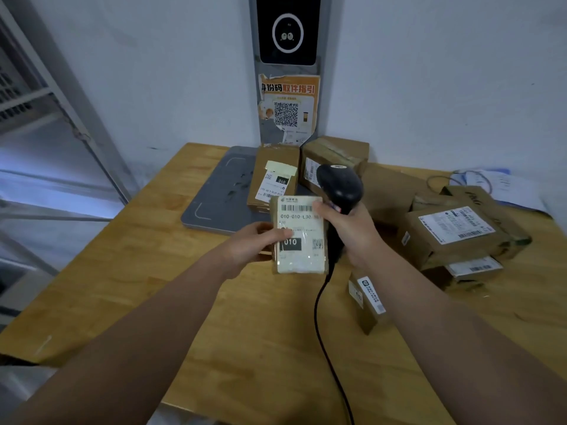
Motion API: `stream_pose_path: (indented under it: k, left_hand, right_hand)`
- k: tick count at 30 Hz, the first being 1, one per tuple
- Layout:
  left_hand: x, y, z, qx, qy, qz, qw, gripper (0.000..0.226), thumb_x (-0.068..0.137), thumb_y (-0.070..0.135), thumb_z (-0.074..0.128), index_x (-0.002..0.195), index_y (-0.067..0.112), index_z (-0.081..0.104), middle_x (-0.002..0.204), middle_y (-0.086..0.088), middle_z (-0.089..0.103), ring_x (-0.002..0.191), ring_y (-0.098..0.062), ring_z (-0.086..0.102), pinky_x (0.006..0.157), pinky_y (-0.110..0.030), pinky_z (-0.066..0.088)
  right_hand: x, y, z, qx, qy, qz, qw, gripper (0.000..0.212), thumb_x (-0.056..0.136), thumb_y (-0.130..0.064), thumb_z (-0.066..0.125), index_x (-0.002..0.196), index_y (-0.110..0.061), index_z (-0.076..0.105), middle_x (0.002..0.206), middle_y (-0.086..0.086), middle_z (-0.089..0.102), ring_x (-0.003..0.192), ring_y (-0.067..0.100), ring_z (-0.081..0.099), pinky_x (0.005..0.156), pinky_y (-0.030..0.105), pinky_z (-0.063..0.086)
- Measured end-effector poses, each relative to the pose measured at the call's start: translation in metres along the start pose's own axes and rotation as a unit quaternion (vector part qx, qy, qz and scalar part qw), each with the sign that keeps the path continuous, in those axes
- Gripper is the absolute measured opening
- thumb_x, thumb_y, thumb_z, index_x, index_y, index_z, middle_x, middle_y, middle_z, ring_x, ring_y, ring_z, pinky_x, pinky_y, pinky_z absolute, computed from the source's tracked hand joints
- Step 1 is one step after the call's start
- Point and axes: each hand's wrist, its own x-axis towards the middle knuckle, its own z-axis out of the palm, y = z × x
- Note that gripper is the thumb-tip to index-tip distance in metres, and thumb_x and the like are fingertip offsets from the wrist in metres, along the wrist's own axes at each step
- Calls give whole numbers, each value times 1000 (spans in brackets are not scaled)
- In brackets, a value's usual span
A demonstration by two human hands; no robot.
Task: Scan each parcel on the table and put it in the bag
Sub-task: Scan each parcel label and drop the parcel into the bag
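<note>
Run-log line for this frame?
left hand: holds small white-labelled cardboard parcel | right hand: grips black handheld scanner | phase: scan, parcel not bagged

The left hand (256,240) holds a small labelled parcel (302,237) upright over the middle of the worktop (153,286), thumb across its label. At its 3 o'clock the right hand (346,228) grips a black scanner (339,185), whose cable (319,317) trails toward 6 o'clock. From 12 to 3 o'clock lie brown boxes (451,237); a grey pad (221,191) lies at 11 o'clock.
</note>
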Motion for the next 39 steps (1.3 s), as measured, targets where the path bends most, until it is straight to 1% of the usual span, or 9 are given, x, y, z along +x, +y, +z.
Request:
stream_pose_path:
  k: [3, 5, 9, 12, 14, 17, 21, 26, 39]
  left_hand:
    - [5, -10, 2, -27, 84, 23, 996, 67, 78, 45, 75, 130, 13, 50, 116, -2, 67, 102, -17, 66, 89, -31, 53]
    - [5, -14, 1, -27, 73, 26, 997, 77, 70, 50, 79, 131, 15, 48, 122, -1, 63, 106, -16, 64, 90, -31, 52]
    - [2, -11, -3, -3, -4, 3, 1000, 65, 79, 28, 78, 133, 18, 43, 124, 2, 61, 110, -15, 62, 96, -32, 49]
    - [7, -10, -5, -1, 22, 10, 1000, 60, 83, 18, 74, 134, 13, 44, 122, 1, 60, 109, -13, 61, 88, -27, 50]
    - [14, -14, -9, -16, 54, 4, 998, 67, 80, 18, 75, 137, 12, 41, 126, -1, 58, 110, -14, 59, 86, -26, 49]
    - [23, -28, -16, -35, 117, -8, 992, 77, 76, 20, 80, 139, 15, 35, 131, -1, 54, 114, -17, 56, 101, -36, 46]
    - [29, -47, -19, -45, 161, -10, 986, 80, 74, 17, 82, 139, 15, 34, 125, 1, 50, 117, -20, 53, 106, -44, 43]
    - [33, -64, -14, -89, 165, -20, 982, 79, 76, 12, 80, 139, 12, 34, 126, -2, 53, 115, -21, 55, 101, -42, 47]
    - [39, -75, -21, -105, 177, -37, 978, 82, 75, 16, 81, 141, 14, 32, 133, -7, 54, 118, -23, 55, 101, -39, 48]
  right_hand:
    - [-5, 9, 1, 3, 4, 2, 1000, 40, 84, -6, 71, 120, -9, 57, 107, 5, 72, 88, 11, 72, 58, 16, 54]
    - [-6, 18, 0, -10, 17, 9, 1000, 40, 82, -2, 72, 120, -8, 58, 108, 6, 72, 91, 14, 72, 60, 18, 55]
    - [0, 26, -8, -40, 44, 19, 998, 43, 82, -3, 72, 122, -10, 56, 109, 5, 71, 95, 15, 71, 60, 18, 56]
    - [5, 28, -10, -62, 46, 6, 997, 57, 83, -12, 74, 131, -15, 45, 114, 6, 69, 98, 17, 69, 72, 25, 58]
    - [6, 24, -9, -82, 78, 9, 994, 55, 86, -23, 71, 133, -17, 41, 106, 7, 68, 87, 18, 69, 70, 27, 57]
    - [1, 13, -9, -96, 111, 14, 989, 38, 91, -34, 64, 121, -18, 50, 85, 8, 67, 67, 18, 66, 59, 27, 57]
    - [-13, 4, -7, -107, 51, 11, 993, 20, 90, -32, 66, 101, -18, 58, 71, 7, 60, 55, 17, 56, 53, 28, 49]
    - [-33, 16, 5, -124, 0, -4, 992, 18, 88, -27, 67, 87, -11, 58, 60, 6, 55, 49, 18, 50, 49, 30, 44]
    - [-50, 41, 15, -241, 27, -15, 970, 24, 92, -35, 61, 76, -18, 54, 55, 0, 57, 46, 14, 56, 49, 28, 51]
